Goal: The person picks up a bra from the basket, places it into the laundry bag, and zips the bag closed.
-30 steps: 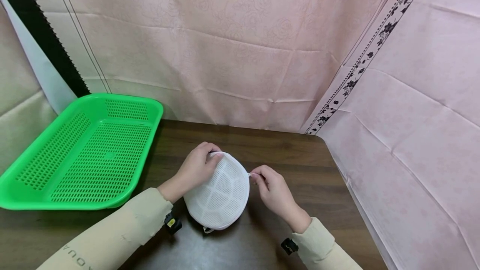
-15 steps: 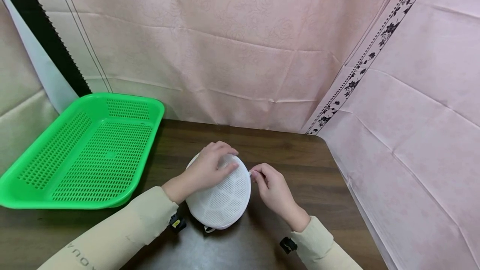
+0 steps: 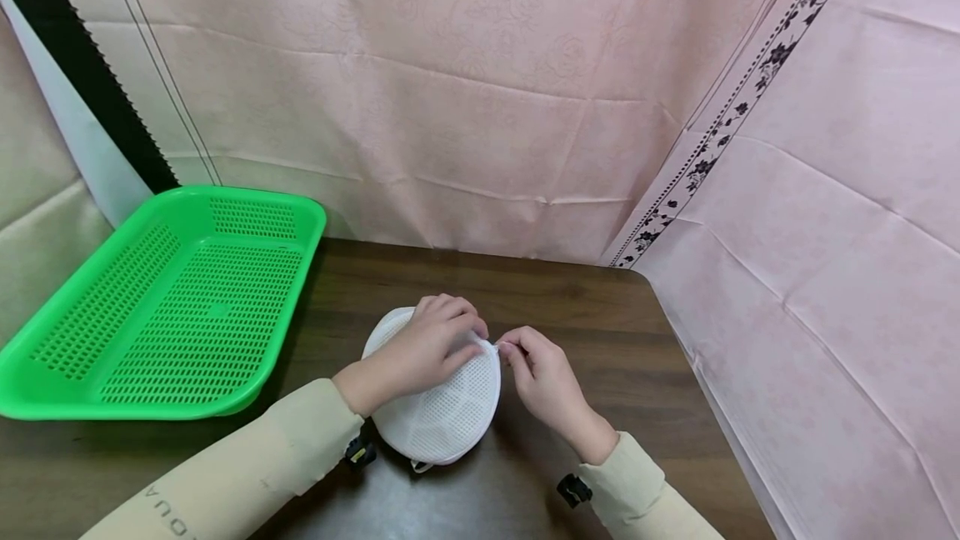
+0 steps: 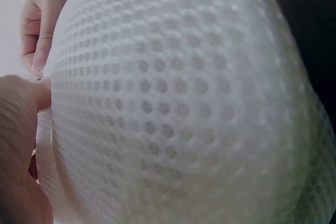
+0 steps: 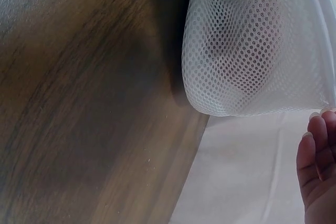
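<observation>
A round white mesh laundry bag (image 3: pixel 442 423) stands puffed up on the wooden table, its white rim facing up. My left hand (image 3: pixel 416 357) reaches across its top and pinches the rim at the far right with thumb and fingers. At that same spot, my right hand (image 3: pixel 546 382) pinches a small white tab on the rim, mostly covered by the fingertips. In the left wrist view the mesh (image 4: pixel 157 77) fills the picture, with the left thumb (image 4: pixel 18 129) at its edge. Darker shapes show through the bag's side (image 5: pixel 236 51) in the right wrist view.
A large green plastic basket (image 3: pixel 217 311) with perforated walls stands on the left of the wooden table (image 3: pixel 570 307). Pale pink patterned cloth (image 3: pixel 465 107) hangs behind and on the right. A small white loop (image 3: pixel 420 467) sticks out at the bag's near side.
My left hand has slid right across the bag's top, from its far left rim to beside the right hand. The right hand has stayed at the tab.
</observation>
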A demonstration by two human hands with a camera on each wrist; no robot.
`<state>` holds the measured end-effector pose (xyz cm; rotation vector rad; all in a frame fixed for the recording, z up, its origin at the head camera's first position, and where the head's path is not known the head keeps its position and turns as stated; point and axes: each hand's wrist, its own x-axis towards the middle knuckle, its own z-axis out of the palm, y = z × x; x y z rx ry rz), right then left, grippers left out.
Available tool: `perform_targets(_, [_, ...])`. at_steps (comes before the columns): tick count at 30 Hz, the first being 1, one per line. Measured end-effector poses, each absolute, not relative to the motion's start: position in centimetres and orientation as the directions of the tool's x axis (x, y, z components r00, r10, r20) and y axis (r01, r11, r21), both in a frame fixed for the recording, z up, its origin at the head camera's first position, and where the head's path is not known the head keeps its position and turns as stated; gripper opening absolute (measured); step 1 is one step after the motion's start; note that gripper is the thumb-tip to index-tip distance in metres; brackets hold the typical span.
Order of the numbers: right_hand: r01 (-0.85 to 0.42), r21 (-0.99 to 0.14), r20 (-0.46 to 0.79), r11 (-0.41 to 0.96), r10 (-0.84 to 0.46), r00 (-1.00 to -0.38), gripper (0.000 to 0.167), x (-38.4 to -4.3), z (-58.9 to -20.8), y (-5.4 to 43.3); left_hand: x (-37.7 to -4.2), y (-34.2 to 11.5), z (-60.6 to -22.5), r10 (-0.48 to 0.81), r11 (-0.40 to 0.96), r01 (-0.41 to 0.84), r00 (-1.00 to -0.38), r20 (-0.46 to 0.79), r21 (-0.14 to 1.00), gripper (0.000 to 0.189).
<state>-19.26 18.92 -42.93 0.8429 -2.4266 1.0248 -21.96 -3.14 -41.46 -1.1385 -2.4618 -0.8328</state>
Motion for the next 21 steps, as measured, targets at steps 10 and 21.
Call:
perform_targets(10, [-0.644,-0.533,0.525,0.549,-0.382,-0.761,0.005,-18.9,-42.8,18.5,-21.9,-3.3,-42.2,0.568,0.547,0.751,-0.658,0.495,0.370,0.005])
perform_targets(21, [-0.660,-0.519,0.536,0.543,-0.396,-0.746,0.006,-18.9,-42.9,18.3,-21.9,-3.6,-42.7,0.547,0.543,0.744,-0.666,0.507,0.390,0.006])
